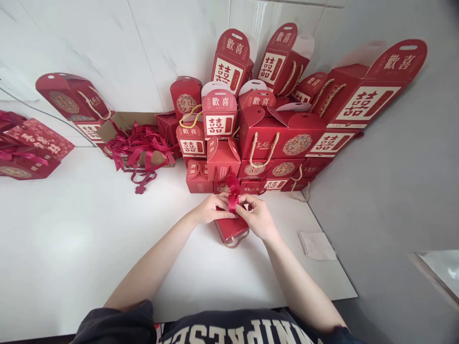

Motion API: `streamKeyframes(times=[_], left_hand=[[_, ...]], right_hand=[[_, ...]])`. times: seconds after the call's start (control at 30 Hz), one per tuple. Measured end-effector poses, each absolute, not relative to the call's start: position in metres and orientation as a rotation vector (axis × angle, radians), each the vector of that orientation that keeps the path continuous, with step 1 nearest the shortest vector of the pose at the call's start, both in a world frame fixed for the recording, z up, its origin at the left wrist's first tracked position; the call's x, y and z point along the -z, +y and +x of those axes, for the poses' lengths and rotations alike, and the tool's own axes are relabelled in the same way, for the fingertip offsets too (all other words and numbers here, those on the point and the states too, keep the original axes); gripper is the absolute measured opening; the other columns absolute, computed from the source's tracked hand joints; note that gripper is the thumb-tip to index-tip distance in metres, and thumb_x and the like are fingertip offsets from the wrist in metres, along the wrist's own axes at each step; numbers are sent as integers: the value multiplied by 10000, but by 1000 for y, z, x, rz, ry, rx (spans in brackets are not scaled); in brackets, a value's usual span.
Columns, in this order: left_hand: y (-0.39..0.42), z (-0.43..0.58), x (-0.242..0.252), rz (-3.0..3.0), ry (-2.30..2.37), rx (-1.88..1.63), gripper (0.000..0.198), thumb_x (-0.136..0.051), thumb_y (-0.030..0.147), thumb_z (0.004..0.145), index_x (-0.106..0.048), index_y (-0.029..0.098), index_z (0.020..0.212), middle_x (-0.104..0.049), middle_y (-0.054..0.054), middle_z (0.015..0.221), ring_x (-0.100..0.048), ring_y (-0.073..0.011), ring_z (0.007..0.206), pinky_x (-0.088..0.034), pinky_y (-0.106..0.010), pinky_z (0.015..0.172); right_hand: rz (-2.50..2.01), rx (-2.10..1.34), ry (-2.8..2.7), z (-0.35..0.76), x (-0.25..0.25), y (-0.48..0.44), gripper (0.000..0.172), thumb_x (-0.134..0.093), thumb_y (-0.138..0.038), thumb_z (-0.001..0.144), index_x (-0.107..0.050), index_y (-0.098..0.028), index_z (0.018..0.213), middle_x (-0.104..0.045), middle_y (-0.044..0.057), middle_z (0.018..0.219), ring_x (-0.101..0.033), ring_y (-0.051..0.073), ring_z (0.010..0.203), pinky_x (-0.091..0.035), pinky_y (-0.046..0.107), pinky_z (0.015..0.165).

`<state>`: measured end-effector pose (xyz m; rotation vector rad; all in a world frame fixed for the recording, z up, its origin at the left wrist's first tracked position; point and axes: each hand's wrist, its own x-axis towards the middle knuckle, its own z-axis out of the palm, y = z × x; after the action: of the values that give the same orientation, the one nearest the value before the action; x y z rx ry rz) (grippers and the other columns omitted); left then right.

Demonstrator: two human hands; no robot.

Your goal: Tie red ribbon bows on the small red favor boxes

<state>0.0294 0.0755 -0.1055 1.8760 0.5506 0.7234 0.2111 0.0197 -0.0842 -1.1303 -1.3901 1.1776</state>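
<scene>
A small red gift box [231, 230] with a gold rope handle lies on the white table [71, 248] in front of me. A red ribbon [233, 191] rises from its top in a loop. My left hand [211, 209] pinches the ribbon on the left side of the box. My right hand [257, 217] pinches the ribbon from the right, fingers curled. Both hands rest on top of the box and hide most of its lid.
A stack of red gift boxes [265, 138] with gold handles fills the far corner against the wall. An open cardboard box of loose red ribbons [141, 145] sits at the back left. More red boxes [28, 148] lie far left. A folded white paper [317, 244] lies right.
</scene>
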Motion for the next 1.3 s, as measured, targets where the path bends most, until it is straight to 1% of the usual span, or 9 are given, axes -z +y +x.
streamKeyframes(times=[0.17, 0.3, 0.47, 0.6, 0.8, 0.93, 1.03, 1.2, 1.3], left_hand=[[75, 29, 104, 1887, 560, -694, 161, -741, 351, 785, -801, 205, 816, -753, -89, 812, -571, -221, 1000, -446, -358, 927], [76, 30, 104, 1893, 537, -706, 160, -743, 353, 782, -802, 214, 833, -755, -87, 802, -569, -217, 984, -442, -359, 928], [77, 30, 107, 1894, 518, -730, 148, -747, 344, 779, -802, 219, 836, -754, -83, 798, -566, -215, 1001, -427, -364, 961], [76, 30, 107, 1894, 525, -727, 155, -743, 350, 783, -802, 213, 828, -758, -86, 795, -580, -217, 999, -441, -362, 948], [75, 30, 105, 1901, 510, -711, 163, -740, 341, 789, -797, 218, 879, -762, -81, 869, -584, -215, 1063, -401, -378, 1025], [76, 29, 105, 1851, 540, -669, 167, -736, 358, 791, -800, 220, 859, -761, -81, 817, -581, -216, 1035, -422, -365, 995], [77, 29, 104, 1812, 562, -646, 187, -724, 378, 798, -799, 222, 869, -761, -82, 844, -562, -224, 1084, -401, -371, 1021], [79, 28, 94, 1756, 568, -569, 251, -670, 397, 841, -793, 181, 810, -744, -88, 841, -535, -240, 1152, -388, -370, 1034], [80, 28, 86, 1759, 632, -495, 259, -662, 386, 846, -789, 165, 801, -735, -86, 880, -527, -245, 1172, -402, -360, 1018]], right_hand=[[-1045, -1439, -960, 229, 94, 22, 274, -788, -353, 717, -666, -192, 903, -648, -14, 724, -524, 96, 581, -405, 233, 574], [-948, -1647, -1009, 243, 94, 20, 433, -838, -305, 661, -671, -222, 1053, -640, -22, 785, -574, 110, 682, -441, 244, 654], [-1066, -1487, -1273, 235, 92, 14, 209, -787, -364, 725, -695, -189, 795, -625, -4, 755, -550, 126, 678, -433, 261, 647], [-1042, -1316, -1178, 223, 93, 11, 187, -754, -377, 767, -681, -205, 780, -675, 7, 818, -593, 139, 729, -473, 273, 711], [-934, -1488, -921, 221, 90, 10, 509, -828, -318, 682, -662, -240, 1157, -742, 2, 811, -663, 168, 751, -528, 365, 843], [-863, -1394, -814, 228, 87, 11, 532, -787, -333, 708, -636, -281, 1215, -726, -8, 864, -670, 174, 873, -499, 392, 943], [-846, -1269, -837, 230, 83, 5, 555, -746, -373, 741, -595, -305, 1270, -688, -6, 850, -657, 168, 851, -527, 378, 884], [-743, -1096, -1203, 216, 69, -24, 424, -775, -267, 758, -644, -302, 1160, -643, -28, 726, -616, 133, 661, -546, 282, 642], [-657, -973, -1745, 195, 65, -39, 226, -652, -189, 876, -668, -240, 1096, -711, 30, 870, -648, 155, 764, -551, 290, 675]])
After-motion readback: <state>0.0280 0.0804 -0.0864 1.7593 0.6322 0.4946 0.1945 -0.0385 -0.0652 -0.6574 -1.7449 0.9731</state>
